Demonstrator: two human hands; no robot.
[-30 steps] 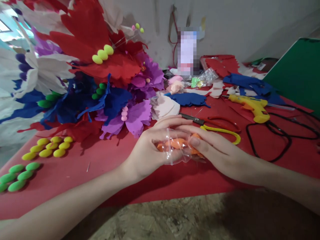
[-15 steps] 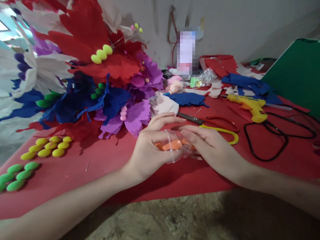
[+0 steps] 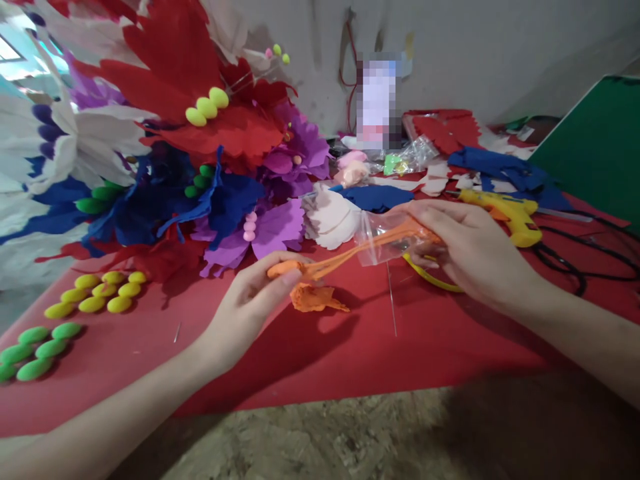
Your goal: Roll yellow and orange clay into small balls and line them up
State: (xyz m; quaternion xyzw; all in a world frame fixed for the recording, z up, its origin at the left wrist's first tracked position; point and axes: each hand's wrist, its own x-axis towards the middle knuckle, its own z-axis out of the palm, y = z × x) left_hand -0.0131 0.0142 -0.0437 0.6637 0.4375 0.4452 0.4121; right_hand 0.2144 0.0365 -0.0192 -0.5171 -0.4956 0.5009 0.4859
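Orange modelling clay (image 3: 320, 268) stretches in thin strands between my two hands above the red table. My left hand (image 3: 250, 293) pinches one end between thumb and fingers. A small clear zip bag (image 3: 371, 243) is gripped by my right hand (image 3: 465, 247), with more orange clay inside it. The strands come out of the bag's mouth. Beneath my left fingers hangs or lies a torn lump of orange clay (image 3: 313, 298); I cannot tell whether it touches the table. Behind my right hand, yellow-handled scissors (image 3: 433, 277) are mostly hidden.
Yellow clay ovals (image 3: 93, 305) and green clay ovals (image 3: 50, 349) lie at the left of the red table (image 3: 300, 367). Large fabric butterflies (image 3: 200, 133) crowd the back left. A yellow glue gun (image 3: 523, 227) with a black cord lies right, near a green board (image 3: 595, 147).
My hands have drawn apart, the left moving left and the right moving right and up. The clay, earlier inside the bag between both hands, is now pulled out in strands.
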